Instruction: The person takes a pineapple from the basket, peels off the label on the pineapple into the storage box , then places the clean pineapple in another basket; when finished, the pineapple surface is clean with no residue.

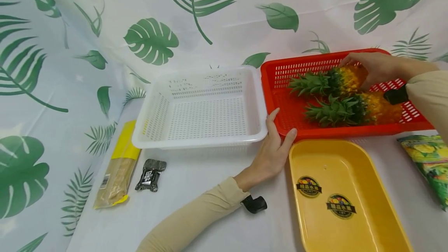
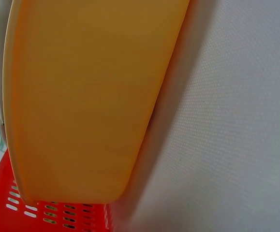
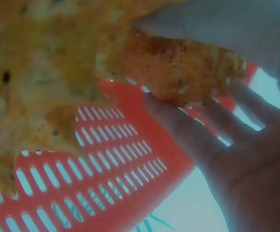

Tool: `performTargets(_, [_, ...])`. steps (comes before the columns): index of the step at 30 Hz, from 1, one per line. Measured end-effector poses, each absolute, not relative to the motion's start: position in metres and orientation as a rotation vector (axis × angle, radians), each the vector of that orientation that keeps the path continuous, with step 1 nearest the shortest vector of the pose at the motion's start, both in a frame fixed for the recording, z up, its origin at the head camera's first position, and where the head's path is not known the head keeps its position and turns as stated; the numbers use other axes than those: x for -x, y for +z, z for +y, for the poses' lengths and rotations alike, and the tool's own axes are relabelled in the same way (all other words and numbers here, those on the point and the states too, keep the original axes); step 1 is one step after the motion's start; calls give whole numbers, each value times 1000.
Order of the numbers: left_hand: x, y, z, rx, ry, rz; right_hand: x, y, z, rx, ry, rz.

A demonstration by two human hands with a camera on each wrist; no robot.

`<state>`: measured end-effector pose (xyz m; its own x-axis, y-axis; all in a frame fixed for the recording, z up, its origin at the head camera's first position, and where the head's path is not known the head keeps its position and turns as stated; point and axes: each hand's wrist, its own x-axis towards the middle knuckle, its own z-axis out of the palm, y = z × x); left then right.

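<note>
In the head view, two pineapples lie side by side in the red basket [image 1: 292,108], their green crowns toward the left. My right hand [image 1: 381,67] grips the farther pineapple [image 1: 350,79] around its body. The right wrist view shows the thumb on one side of that pineapple [image 3: 178,72] and the fingers on the other. Nearer me lies the second pineapple [image 1: 381,108], partly hidden by a black wrist strap. My left hand [image 1: 267,158] touches the front left corner of the red basket, thumb and fingers spread; the left wrist view does not show it.
A white basket [image 1: 206,143] stands left of the red one. In front of it lie a yellow-topped packet [image 1: 119,162] and a small dark packet [image 1: 150,174]. The yellow tray [image 1: 336,170] adjoins the red basket's front. A green printed bag [image 1: 428,162] is at right.
</note>
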<state>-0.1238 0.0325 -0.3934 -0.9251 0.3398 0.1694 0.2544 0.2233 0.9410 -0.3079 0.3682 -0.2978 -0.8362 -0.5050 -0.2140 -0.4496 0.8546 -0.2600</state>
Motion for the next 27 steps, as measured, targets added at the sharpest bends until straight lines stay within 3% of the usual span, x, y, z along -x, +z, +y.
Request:
performTargets(16, [124,-397,37,-627,1831,2376,281,-286,357,758,-145,2857])
performTargets(27, [122,-396,28,-513,1761,2411,209,-252,283,1011,-192,3021])
